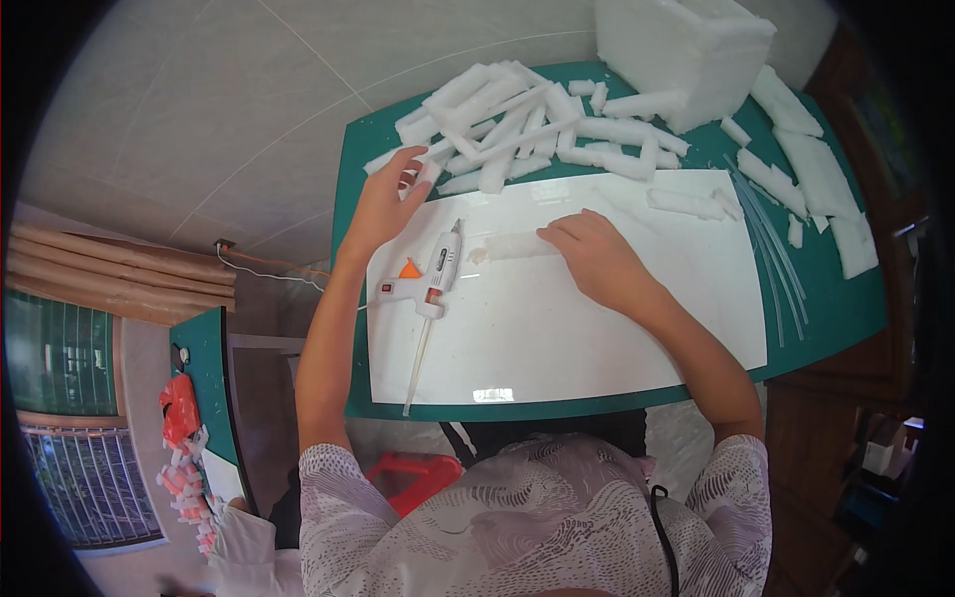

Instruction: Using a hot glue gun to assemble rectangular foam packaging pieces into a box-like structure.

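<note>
At the left edge of the foam pile, my left hand [383, 204] has its fingers curled and its thumb around the end of a white foam piece [428, 175]. My right hand [601, 263] is closed at the right end of a flat white foam strip [517, 246], which lies low over the white board [557, 338]. Between my hands rests a white hot glue gun [434, 274] with an orange trigger. A clear glue stick [417, 363] sticks out of its back end toward me.
Loose foam strips [512, 119] are heaped at the back of the green table [836, 308]. A large white foam box [681, 60] stands behind them. Foam slabs [806, 159] and thin clear glue sticks [776, 249] lie at the right. A red plastic stool [413, 478] is below the table edge.
</note>
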A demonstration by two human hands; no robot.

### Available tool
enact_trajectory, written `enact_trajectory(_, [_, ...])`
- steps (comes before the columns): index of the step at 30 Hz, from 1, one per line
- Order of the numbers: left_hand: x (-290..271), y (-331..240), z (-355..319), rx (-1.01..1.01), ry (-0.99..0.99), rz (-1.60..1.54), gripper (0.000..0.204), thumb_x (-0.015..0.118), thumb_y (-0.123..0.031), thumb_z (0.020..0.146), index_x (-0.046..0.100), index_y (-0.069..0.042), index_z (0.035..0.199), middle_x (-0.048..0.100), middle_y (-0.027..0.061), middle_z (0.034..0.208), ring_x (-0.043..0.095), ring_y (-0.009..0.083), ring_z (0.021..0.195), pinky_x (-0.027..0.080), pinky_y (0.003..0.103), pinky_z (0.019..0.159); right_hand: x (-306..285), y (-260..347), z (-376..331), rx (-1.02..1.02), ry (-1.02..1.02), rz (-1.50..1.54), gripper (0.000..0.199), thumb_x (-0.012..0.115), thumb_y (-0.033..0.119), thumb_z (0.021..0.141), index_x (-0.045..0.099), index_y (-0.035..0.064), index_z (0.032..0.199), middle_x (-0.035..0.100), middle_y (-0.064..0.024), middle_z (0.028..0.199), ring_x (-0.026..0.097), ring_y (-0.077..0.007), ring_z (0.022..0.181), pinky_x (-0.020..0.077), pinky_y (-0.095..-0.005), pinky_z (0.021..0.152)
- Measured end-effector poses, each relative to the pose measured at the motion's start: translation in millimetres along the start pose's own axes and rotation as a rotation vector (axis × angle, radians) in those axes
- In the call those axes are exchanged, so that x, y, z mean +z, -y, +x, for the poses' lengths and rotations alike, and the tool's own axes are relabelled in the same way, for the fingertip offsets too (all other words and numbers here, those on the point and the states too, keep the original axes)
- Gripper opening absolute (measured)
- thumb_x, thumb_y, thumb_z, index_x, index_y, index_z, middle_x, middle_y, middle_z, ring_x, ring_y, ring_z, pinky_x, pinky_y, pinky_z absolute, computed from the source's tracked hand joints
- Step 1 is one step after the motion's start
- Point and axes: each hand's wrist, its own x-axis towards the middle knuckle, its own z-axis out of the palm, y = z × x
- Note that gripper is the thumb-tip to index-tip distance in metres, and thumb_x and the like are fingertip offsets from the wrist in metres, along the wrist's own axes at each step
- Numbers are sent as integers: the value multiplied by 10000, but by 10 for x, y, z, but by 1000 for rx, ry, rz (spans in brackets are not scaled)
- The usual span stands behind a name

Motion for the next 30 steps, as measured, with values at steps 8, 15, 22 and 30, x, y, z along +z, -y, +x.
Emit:
enact_trajectory(8, [56,-313,-394,-75,171,-497,401,683,13,858,609,-45,1248,618,63,1214,630,116,972,511,271,847,-20,28,6,9,17,4,434,555,-98,832,634,29,1240,627,-137,1218,553,-289,1200,349,-431,1141])
enact_trajectory(15, [202,-502,-477,111,199,-318,345,711,-47,815,651,-39,1154,638,98,1139,654,222,994,538,328,939,-4,38,20,14,19,-4,421,563,-99,829,645,27,1223,631,-135,1214,557,-293,1189,366,-418,1120])
enact_trajectory(22, [216,-581,-470,80,215,-272,321,717,-43,817,656,-37,1132,651,97,1132,652,236,1010,539,324,934,14,20,6,8,4,-8,402,574,-89,837,648,23,1216,636,-134,1213,560,-289,1177,384,-405,1092])
enact_trajectory(30, [216,-641,-434,127,272,-155,321,719,-53,833,671,-50,1150,664,104,1141,656,257,978,540,329,895,15,15,13,10,19,-10,389,579,-82,843,648,18,1212,637,-139,1218,560,-289,1182,384,-404,1092])
